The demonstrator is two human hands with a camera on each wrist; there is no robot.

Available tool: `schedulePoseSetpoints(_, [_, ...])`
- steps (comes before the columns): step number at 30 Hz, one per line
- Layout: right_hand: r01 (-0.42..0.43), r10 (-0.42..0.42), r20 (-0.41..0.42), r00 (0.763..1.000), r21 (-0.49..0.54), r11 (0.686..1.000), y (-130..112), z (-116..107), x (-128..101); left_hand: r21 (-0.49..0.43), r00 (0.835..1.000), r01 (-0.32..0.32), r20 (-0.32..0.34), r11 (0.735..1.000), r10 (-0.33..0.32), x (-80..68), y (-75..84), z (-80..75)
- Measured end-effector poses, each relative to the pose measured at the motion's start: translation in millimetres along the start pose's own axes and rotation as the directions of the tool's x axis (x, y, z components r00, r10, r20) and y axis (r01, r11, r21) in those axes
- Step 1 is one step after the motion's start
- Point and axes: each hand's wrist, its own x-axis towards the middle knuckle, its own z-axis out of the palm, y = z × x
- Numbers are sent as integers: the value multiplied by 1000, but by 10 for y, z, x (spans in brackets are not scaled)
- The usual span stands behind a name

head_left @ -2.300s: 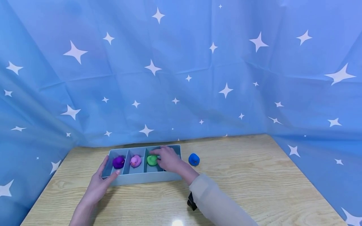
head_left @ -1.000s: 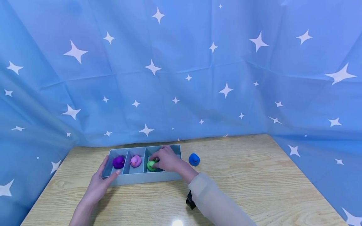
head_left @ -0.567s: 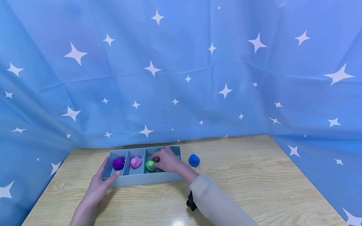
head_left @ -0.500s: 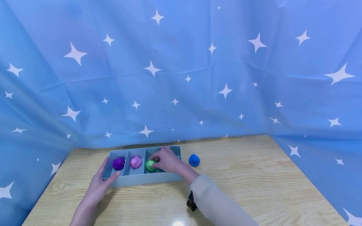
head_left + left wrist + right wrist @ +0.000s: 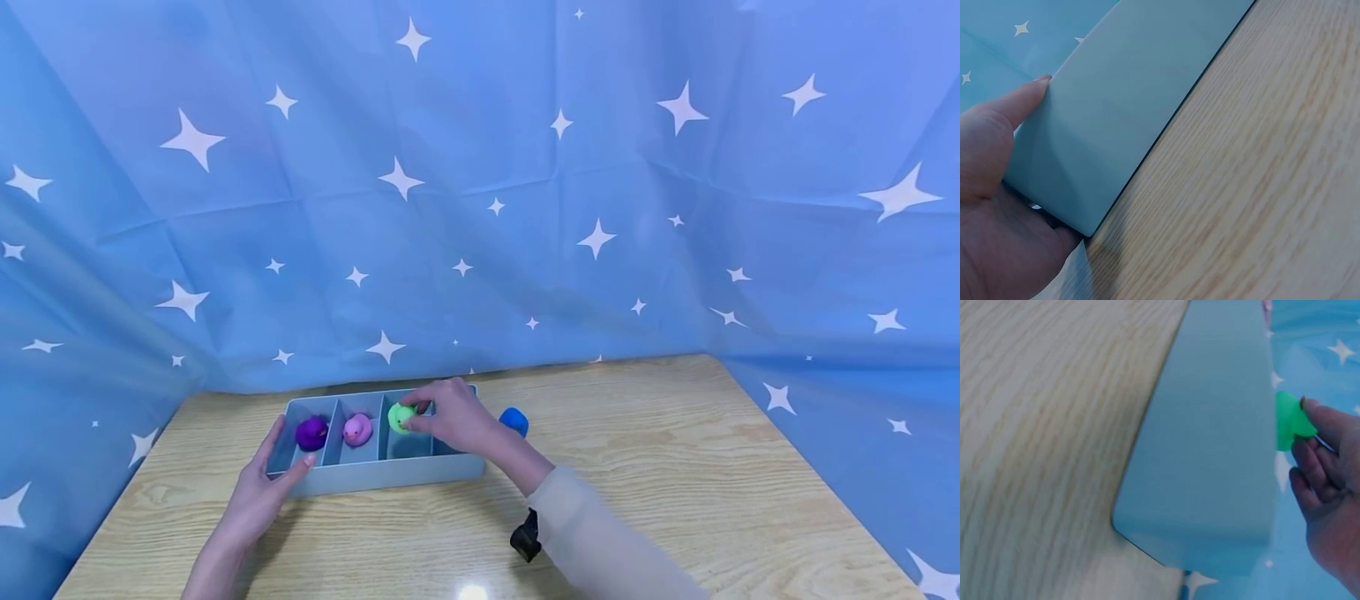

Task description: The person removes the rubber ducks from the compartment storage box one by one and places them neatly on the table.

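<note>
A pale blue-grey box point(image 5: 390, 473) with a row of compartments stands on the table. My left hand point(image 5: 258, 483) grips its left end, thumb on the front rim; in the left wrist view the fingers of that hand point(image 5: 997, 162) lie round the end corner. With thumb and fingers my right hand point(image 5: 457, 417) pinches a green toy duck point(image 5: 399, 417), raised above the third compartment. The right wrist view has the green duck point(image 5: 1286, 422) showing above the box edge. A purple duck point(image 5: 311, 433) sits in the leftmost compartment and a pink duck point(image 5: 357, 429) in the one beside it.
A blue toy duck point(image 5: 514, 421) lies on the wooden table point(image 5: 675, 467) right of the box, partly behind my right forearm. A black device point(image 5: 526, 537) is at the right sleeve. A blue curtain with white stars point(image 5: 480, 208) hangs behind and at both sides.
My right hand first turned the green duck in its compartment, then took hold of it and has now raised it. The left hand stays on the box.
</note>
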Motion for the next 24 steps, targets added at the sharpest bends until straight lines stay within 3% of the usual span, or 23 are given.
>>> schedulePoseSetpoints(12, [25, -15, -95, 995, 104, 994, 76, -311, -295, -8, 1000, 8, 4, 1000, -8, 0, -7, -5])
schedulePoseSetpoints(18, [43, -36, -139, 990, 50, 998, 198, -512, -466, -8, 1000, 1, 7, 1000, -1, 1, -9, -2])
schedulePoseSetpoints(24, [-15, 19, -137, 990, 33, 999, 291, -684, -641, -11, 1000, 5, 7, 1000, -5, -18, 8, -4])
